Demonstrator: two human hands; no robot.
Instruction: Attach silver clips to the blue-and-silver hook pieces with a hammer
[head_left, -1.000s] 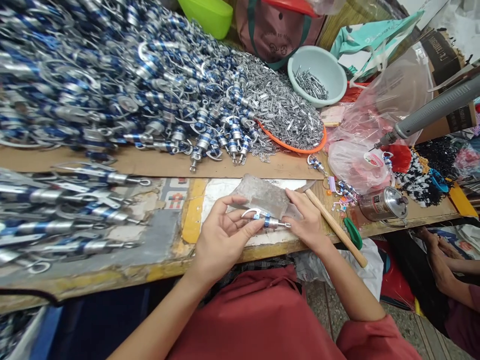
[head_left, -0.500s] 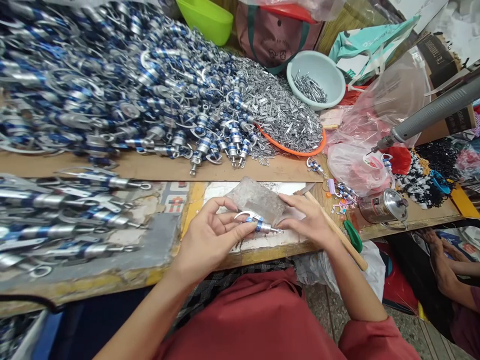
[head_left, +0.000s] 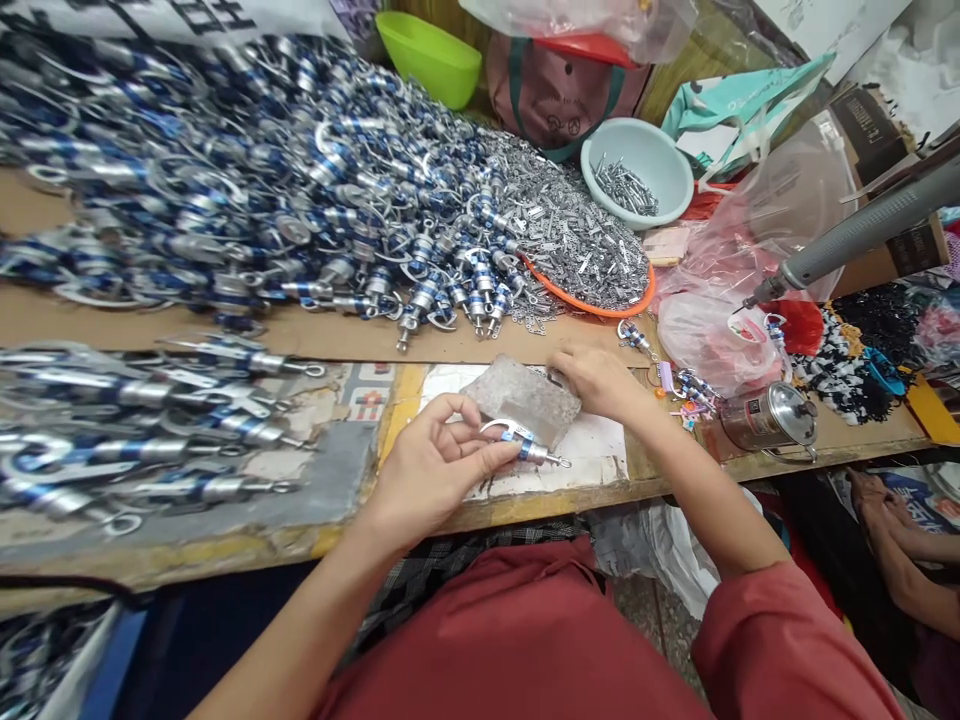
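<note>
In my left hand (head_left: 431, 465) is a blue-and-silver metal fitting (head_left: 531, 449), pinched between thumb and fingers. A curved silver arm sticks out at its top, and a small eye ends its right tip. It is held just in front of a worn grey block (head_left: 521, 398), which rests on a white patch of the bench. My right hand (head_left: 592, 380) is at the back right corner of that block with curled fingers. A small dark bit shows by its fingertips, too small to name. Part of the block's right side is behind that hand.
A large heap of similar fittings (head_left: 247, 180) covers the back left, with more lying in front left (head_left: 187, 450). Small flat metal pieces (head_left: 585, 235) are piled at an orange rim. A pale bowl (head_left: 679, 190) holds pins. A power screwdriver (head_left: 840, 245) juts in from the right.
My right hand has moved back, from beside the fitting's tip to the block's far corner. My left hand keeps its hold on the fitting. The wooden handle and green object at right no longer show.
</note>
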